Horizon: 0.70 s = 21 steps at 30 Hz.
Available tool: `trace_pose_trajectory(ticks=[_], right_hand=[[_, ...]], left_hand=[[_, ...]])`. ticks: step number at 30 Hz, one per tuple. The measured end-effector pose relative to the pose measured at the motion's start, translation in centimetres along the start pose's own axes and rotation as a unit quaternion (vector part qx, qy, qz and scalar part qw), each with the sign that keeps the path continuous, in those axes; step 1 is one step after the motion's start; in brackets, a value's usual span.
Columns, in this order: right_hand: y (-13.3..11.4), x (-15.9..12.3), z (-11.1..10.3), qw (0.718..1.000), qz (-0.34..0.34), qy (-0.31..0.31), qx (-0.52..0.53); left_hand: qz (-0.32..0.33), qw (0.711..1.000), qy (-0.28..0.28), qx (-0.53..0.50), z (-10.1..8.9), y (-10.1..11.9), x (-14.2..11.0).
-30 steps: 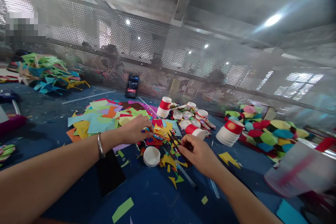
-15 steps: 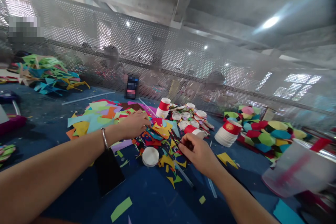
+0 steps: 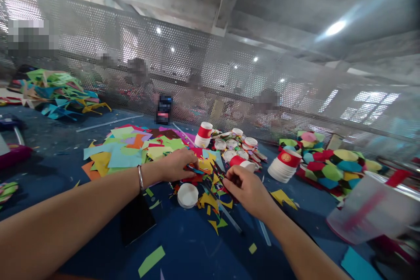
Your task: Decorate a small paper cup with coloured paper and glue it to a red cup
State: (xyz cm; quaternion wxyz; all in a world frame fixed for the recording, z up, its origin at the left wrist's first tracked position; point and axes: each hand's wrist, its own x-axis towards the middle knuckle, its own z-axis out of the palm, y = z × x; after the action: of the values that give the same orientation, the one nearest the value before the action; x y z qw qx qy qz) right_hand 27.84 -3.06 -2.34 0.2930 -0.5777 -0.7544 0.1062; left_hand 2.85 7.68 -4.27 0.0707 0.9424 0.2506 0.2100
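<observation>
My right hand [image 3: 244,186] is closed around a pair of scissors [image 3: 216,169], whose dark blades point up and to the left over the paper scraps. My left hand [image 3: 182,164], with a silver bangle at the wrist, curls over the scrap pile just left of the blades. A small piece of blue paper [image 3: 196,169] shows at its fingertips, pinched there. Yellow paper scraps [image 3: 209,200] lie below the scissors. In front of the left hand stands a white paper cup stack [image 3: 187,195]. A red-and-white cup [image 3: 241,163] rests on its side beyond my right hand.
Coloured paper sheets [image 3: 126,155] are heaped behind my left forearm. More cup stacks [image 3: 285,165] and a frosted plastic cup [image 3: 364,210] stand to the right. A black phone-like slab [image 3: 138,218] lies under my left wrist. A perforated screen [image 3: 203,70] borders the table's far side.
My left hand has moved right and slightly toward me, from the paper sheets to the scraps by the scissors, where blue paper now shows at its fingertips. My right hand has hardly moved.
</observation>
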Motion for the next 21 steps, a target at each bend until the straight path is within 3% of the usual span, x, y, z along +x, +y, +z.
trace_pose_trajectory(ticks=[21], right_hand=[[-0.3,0.0,0.2,1.0,0.005,0.014,0.003]], left_hand=[[0.066,0.995,-0.001,0.079,2.1,0.3,1.1]])
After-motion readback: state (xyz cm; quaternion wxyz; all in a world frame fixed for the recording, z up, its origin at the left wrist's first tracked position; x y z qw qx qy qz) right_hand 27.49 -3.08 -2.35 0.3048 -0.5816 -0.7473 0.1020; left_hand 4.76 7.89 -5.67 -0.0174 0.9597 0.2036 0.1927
